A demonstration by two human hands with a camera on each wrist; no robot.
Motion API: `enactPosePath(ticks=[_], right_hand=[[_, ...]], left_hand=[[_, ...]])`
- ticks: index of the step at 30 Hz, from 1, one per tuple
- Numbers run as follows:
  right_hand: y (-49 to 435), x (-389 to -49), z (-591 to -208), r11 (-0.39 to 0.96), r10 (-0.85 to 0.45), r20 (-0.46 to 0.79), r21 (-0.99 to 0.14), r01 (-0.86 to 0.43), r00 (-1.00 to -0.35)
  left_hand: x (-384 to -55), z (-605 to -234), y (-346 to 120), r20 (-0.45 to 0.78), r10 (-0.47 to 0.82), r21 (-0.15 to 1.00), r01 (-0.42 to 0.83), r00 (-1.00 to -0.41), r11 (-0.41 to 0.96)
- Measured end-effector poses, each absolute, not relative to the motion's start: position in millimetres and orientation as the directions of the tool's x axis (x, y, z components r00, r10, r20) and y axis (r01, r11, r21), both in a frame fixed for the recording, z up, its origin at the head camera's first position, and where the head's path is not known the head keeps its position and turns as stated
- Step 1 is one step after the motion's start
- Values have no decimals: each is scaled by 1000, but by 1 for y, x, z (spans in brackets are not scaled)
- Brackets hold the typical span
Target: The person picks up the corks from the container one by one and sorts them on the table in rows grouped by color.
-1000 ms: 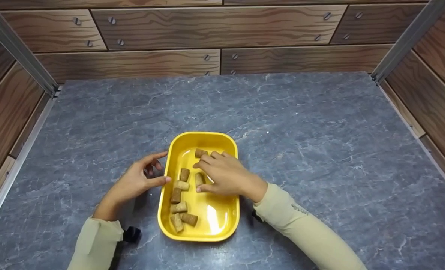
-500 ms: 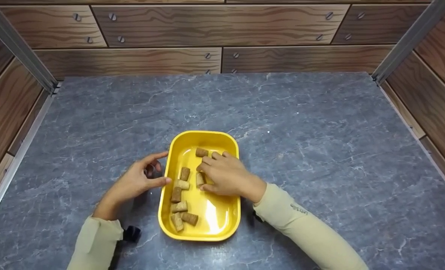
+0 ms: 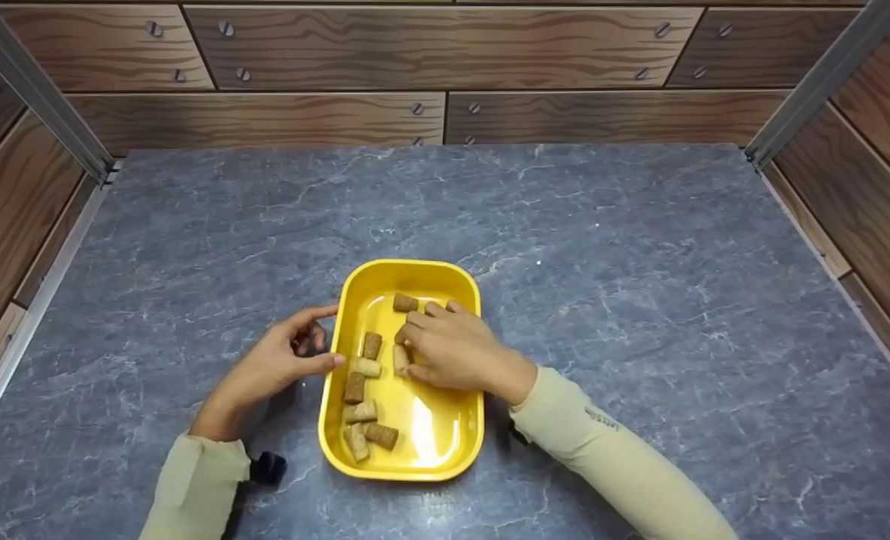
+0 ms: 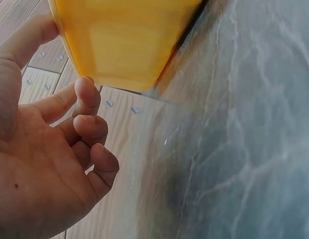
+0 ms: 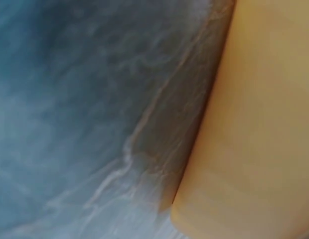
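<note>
A yellow tray (image 3: pixel 400 474) holds several corks, some light and some dark brown. My right hand (image 3: pixel 452 345) reaches into it from the right. Its thumb and forefinger pinch a light cork (image 3: pixel 400 360) at the tray's middle. Beyond those fingers lies a dark cork (image 3: pixel 405 302). My left hand (image 3: pixel 276 360) steadies the tray from the left, thumb and forefinger touching its side. In the left wrist view the other fingers (image 4: pixel 92 129) curl loosely and hold nothing. The right wrist view catches only the tray's outer wall (image 5: pixel 254 124) and the table, with the hand out of sight.
Down the tray's left side runs a line of corks, among them a dark cork (image 3: pixel 354 388) and a light cork (image 3: pixel 356 442). The tray stands on a grey marbled table (image 3: pixel 639 315). Wood-patterned panels (image 3: pixel 445 49) enclose the back and sides.
My right thumb and fingers have drawn together around the light cork. My left hand stays at the tray's side, and the other corks lie as before.
</note>
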State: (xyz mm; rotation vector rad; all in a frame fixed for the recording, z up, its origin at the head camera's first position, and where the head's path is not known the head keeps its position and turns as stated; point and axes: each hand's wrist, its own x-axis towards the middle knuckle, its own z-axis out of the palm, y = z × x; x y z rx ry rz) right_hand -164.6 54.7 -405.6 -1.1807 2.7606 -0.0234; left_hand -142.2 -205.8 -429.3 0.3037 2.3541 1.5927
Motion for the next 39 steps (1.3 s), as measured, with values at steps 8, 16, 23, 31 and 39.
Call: enactPosePath(ticks=[8, 16, 23, 31, 39], right_hand=[[58, -165, -407, 686, -723, -68, -192, -702, -687], [62, -166, -405, 646, -733, -10, -326, -691, -680], [67, -168, -401, 582, -725, 34, -505, -638, -688], [90, -173, -388, 440, -650, 66, -780, -446, -757], [139, -185, -376, 396, -466, 143, -849, -350, -873]], left_hand=[[-139, -428, -206, -145, 387, 961, -35, -911, 276], [-138, -427, -204, -231, 384, 963, -152, -894, 225], [-138, -427, -204, -242, 363, 962, -173, -900, 213], [-138, -427, -205, -246, 356, 963, -185, -901, 198], [-137, -425, -205, -256, 314, 959, -200, -914, 201]])
